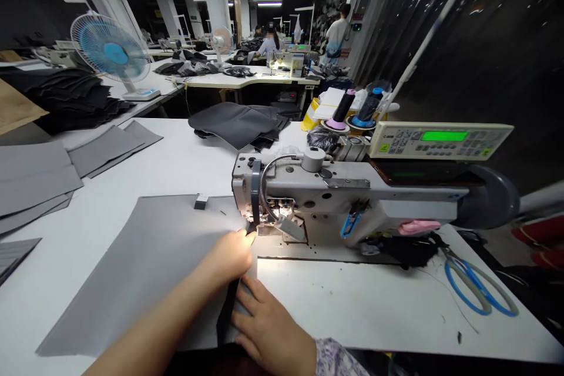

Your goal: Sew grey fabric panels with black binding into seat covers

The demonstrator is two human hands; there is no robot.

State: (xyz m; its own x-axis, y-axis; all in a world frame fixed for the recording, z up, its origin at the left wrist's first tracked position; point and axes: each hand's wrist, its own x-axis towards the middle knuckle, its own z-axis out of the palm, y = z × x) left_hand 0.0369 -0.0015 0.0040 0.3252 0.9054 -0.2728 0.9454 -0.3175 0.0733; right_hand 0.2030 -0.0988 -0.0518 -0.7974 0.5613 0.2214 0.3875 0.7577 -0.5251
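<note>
A grey fabric panel (pixel 145 270) is lying flat on the white counter (pixel 330 305), its right edge running up toward the needle area of an industrial sewing machine (pixel 317 188); a narrow black strip (pixel 227 311) is lying lengthwise near that edge, passing beneath the left grip (pixel 229 255) and running just left of the right grip (pixel 275 329); the left grip is resting over the panel and strip, fingers curling in and fingertips touching the strip's far end close to the needle area, though whether they are pinching it or only pressing it I cannot tell; the right grip is lying palm down, fingers spreading apart, pressing on the panel's edge beside the strip and clasping nothing.

A gooseneck lamp (pixel 291 227) is lighting the needle area; a small dark-and-white piece (pixel 201 202) is sitting on the panel's far edge; blue thread snips (pixel 351 223) are leaning against the machine, and blue-and-grey-handled scissors (pixel 480 288) are lying at the counter's right end; a control box (pixel 440 140) is showing a green screen, with two thread cones (pixel 343 108) standing beside it; black fabric pieces (pixel 233 120) are lying behind the machine, while more grey panels (pixel 35 179) are lying at left; farther back a blue desk fan (pixel 115 53) is standing, and a person in a white top (pixel 338 32) is standing beyond another worktop.
</note>
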